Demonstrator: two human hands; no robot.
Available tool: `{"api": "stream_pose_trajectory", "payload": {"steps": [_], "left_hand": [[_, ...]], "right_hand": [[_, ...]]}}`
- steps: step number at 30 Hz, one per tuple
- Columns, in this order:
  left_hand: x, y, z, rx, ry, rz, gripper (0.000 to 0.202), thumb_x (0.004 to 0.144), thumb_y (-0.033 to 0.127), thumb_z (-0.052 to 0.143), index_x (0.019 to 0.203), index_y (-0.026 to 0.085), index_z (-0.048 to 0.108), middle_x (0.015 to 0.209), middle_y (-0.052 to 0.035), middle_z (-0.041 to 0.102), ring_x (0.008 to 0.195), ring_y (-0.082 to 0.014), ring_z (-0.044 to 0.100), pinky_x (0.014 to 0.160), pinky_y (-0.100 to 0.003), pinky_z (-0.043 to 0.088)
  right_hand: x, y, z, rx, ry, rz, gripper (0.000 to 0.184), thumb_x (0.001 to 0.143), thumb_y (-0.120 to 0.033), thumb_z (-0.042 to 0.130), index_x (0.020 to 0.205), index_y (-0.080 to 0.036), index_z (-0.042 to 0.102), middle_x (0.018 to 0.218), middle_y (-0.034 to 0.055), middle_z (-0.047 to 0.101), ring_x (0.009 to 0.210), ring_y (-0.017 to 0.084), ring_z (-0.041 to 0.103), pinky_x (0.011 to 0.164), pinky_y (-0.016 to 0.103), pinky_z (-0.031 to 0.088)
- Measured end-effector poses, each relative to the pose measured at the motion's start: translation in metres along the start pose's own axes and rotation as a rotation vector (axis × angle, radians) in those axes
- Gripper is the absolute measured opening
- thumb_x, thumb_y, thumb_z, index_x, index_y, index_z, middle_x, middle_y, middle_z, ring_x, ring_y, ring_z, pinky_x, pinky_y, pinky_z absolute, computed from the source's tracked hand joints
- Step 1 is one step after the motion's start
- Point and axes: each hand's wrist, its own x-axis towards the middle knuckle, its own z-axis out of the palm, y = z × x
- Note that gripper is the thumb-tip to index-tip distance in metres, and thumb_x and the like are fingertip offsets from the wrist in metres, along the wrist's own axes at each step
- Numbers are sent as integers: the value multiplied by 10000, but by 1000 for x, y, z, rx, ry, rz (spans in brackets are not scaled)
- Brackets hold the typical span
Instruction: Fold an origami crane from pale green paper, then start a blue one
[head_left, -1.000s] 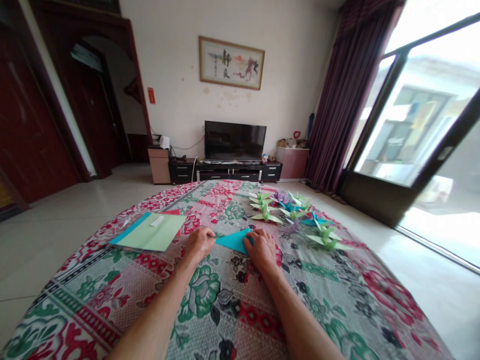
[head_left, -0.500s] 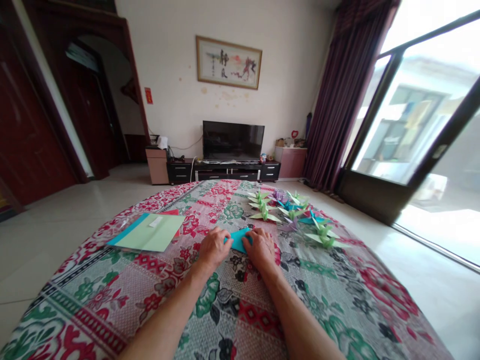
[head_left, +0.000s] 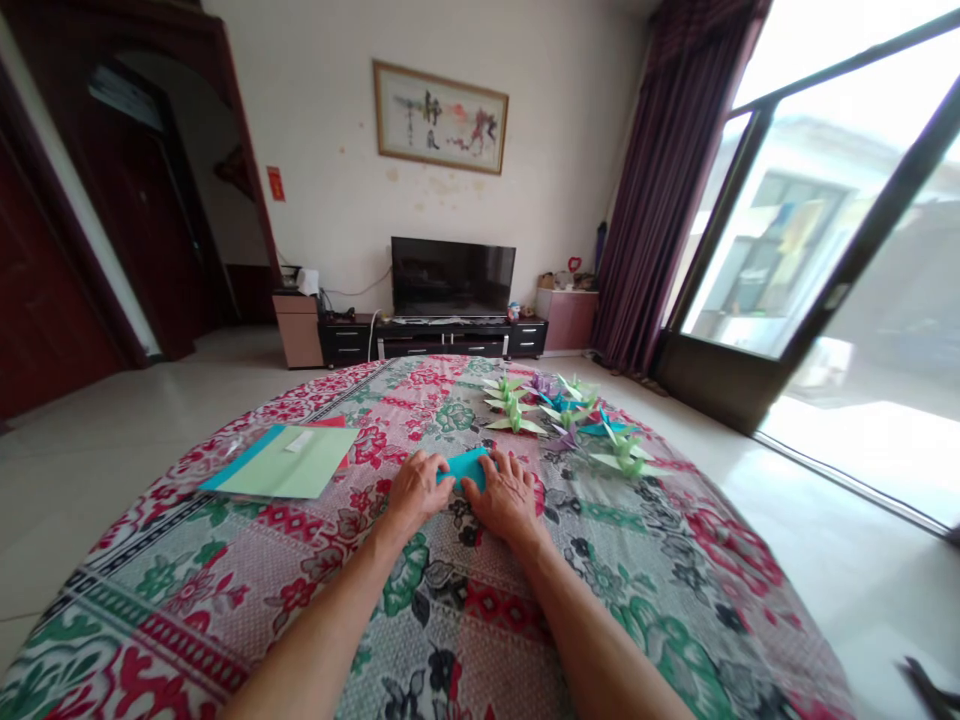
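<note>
A small folded piece of teal paper (head_left: 466,466) lies on the flowered tablecloth (head_left: 465,610) in the middle of the round table. My left hand (head_left: 415,490) presses on its left edge with curled fingers. From the right, my right hand (head_left: 507,495) lies on it with fingers stretched over the paper. Both hands nearly touch each other over the paper, and part of it is hidden beneath them.
A stack of flat coloured paper sheets (head_left: 281,462), green on top, lies to the left. Several folded paper cranes (head_left: 562,420) in green, teal and purple stand at the far right of the table. Beyond are a TV (head_left: 452,277) and a glass door (head_left: 825,260).
The teal paper was a wider triangle one second ago and is now a smaller folded shape. My left hand has moved right, close to my right hand. The view has shifted slightly.
</note>
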Motion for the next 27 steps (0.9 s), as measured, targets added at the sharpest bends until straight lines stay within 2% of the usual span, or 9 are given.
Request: {"api": "stream_pose_trajectory", "payload": {"steps": [6,10,16,19,23,27], "left_hand": [[2,-3,2,-15,-29,-15,164,751,300,576,870,200,628,815,-48,568,801,-171,548,761,-269,418],[2,-2,-1,-13,-35,-1,155,750,299,572,850,195,631,807,-52,576,806,-177,547,769,-273,417],[3,-1,-2,-15,-40,-11,153,744,291,582,855,200,635,814,-41,585,809,-165,541,778,-264,410],[3,0,-2,-17,-44,-25,159,749,294,572,859,198,636,818,-42,582,817,-168,543,772,-265,410],[3,0,-3,-8,-52,-21,161,751,295,566,852,192,636,809,-53,570,820,-183,550,770,-283,413],[3,0,-3,-9,-47,-10,155,747,298,574,849,197,633,805,-49,562,813,-184,553,767,-285,415]], "right_hand": [[-11,24,-12,-5,-53,82,519,820,-501,453,1295,-295,412,1331,66,421,1190,268,350,921,406,266],[-19,33,-20,-1,-56,88,472,829,-459,447,1281,-323,428,1326,47,424,1172,256,371,920,395,274],[-20,53,-28,70,-150,57,462,841,-284,406,1302,-316,412,1353,31,412,1212,226,359,952,380,279],[-17,63,-30,128,-195,38,456,837,-216,378,1276,-316,452,1354,19,423,1218,210,372,958,370,285],[-13,62,-32,172,-171,63,374,837,-199,359,1092,-306,611,1279,-5,508,1172,196,425,944,352,294],[-14,45,-34,145,-92,86,342,872,-319,337,1014,-314,649,1184,-2,566,1101,209,458,899,358,314]]}}
